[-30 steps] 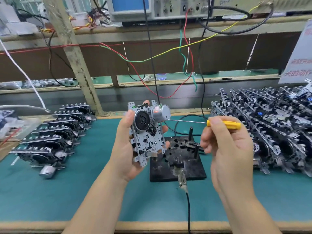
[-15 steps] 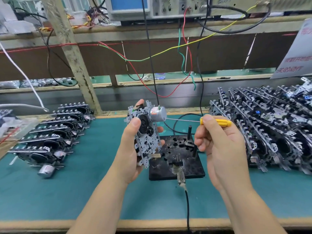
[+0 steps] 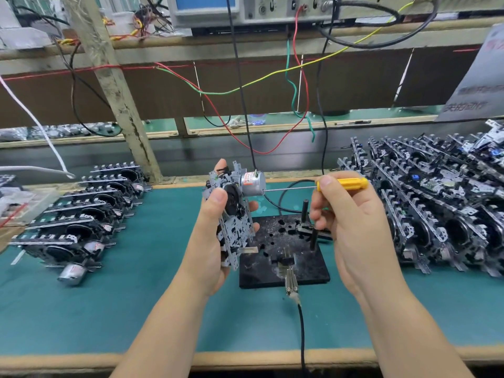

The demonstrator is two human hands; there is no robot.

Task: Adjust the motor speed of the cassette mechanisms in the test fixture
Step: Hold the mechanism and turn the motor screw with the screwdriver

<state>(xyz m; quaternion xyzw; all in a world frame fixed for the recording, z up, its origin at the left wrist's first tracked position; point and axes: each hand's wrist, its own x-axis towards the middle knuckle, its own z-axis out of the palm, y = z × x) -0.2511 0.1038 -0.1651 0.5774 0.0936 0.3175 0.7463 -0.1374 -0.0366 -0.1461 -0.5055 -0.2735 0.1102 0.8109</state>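
Fingers (image 3: 326,184) of the right hand (image 3: 351,227) pinch a yellow screwdriver (image 3: 342,184) into the motor (image 3: 252,183); the left hand (image 3: 211,236) grips the cassette mechanism (image 3: 234,227) upright, steadying it for adjustment.

Green-topped bench (image 3: 136,309) carries black test fixture (image 3: 283,257) and stacked mechanisms (image 3: 81,222).

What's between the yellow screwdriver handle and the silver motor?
In the head view, only the screwdriver's thin metal shaft, running from the handle to the motor.
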